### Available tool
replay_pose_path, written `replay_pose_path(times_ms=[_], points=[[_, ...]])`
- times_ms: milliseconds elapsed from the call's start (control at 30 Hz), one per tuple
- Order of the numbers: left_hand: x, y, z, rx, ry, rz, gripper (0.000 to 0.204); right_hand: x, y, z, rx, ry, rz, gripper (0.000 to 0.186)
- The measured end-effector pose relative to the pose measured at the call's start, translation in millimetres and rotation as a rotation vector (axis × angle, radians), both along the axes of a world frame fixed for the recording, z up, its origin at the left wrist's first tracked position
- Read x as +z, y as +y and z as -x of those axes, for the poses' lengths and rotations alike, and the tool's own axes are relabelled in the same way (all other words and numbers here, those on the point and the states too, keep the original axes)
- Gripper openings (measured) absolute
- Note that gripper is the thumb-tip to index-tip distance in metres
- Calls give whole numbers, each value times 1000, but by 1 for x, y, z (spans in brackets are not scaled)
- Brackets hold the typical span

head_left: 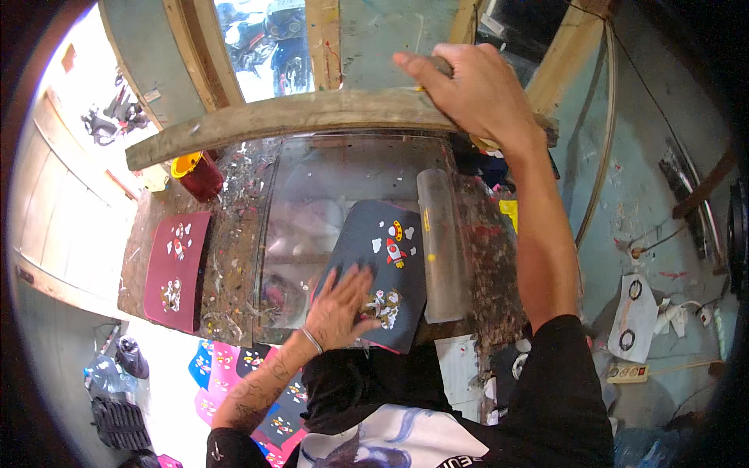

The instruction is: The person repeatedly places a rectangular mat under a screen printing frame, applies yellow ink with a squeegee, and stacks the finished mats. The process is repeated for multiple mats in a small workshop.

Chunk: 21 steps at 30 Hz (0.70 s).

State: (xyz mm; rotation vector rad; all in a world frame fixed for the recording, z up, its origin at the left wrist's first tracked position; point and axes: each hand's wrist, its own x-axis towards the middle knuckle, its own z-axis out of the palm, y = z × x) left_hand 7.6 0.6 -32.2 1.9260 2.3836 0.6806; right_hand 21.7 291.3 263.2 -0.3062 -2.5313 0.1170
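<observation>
Lying at centre frame: dark grey sheet point(355, 242) with cartoon prints, left hand point(341, 306) over its lower left part.

Sheet rests on a clear plate point(312, 168) atop a paint-stained worktable point(238, 234), right edge just beside a long grey bar point(443, 249); rocket print at upper right of sheet, second figure lower, partly behind the fingertips; left fingers spread wide, blurred, nothing held; firm contact or slight hover, cannot tell; right hand point(476, 90), upper right of frame, fingers curled about a dark rounded piece point(442, 65), kind unclear, above a wooden beam point(273, 117); maroon printed sheet point(175, 273) at left; red pot point(199, 178) with yellow rim, upper left.
</observation>
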Motion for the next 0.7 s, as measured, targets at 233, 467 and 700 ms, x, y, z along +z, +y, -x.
replay_pose_path(times_ms=[233,467,700], points=[[-32,-124,8,194,-79,198,60,2,10,-5,31,14,19,77],[-108,-184,-68,1402,-207,-431,76,-1,8,-5,47,55,-58,67],[-85,-168,-81,1374,-1122,-723,30,-4,8,-5,37,3,-26,53]])
